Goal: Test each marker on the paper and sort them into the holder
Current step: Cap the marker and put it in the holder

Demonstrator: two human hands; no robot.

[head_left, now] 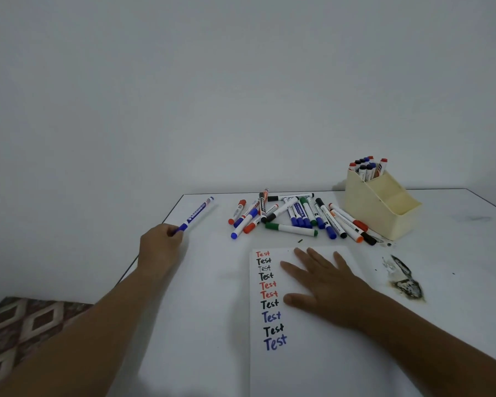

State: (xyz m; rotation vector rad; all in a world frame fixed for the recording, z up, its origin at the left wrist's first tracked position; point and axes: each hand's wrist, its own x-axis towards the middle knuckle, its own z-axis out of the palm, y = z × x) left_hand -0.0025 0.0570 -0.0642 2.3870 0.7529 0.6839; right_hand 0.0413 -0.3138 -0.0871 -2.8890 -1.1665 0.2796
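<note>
Here left hand fingers grasp a blue marker; right hand lies flat on paper.

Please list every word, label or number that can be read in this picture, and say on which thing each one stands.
"Test", handwritten ten times in a column on the paper, in red, black and blue; the third one is faint.
Print on the blue marker gripped by the left hand: too blurred to read.
Labels on the marker pile and on the markers in the holder: too small to read.
</note>
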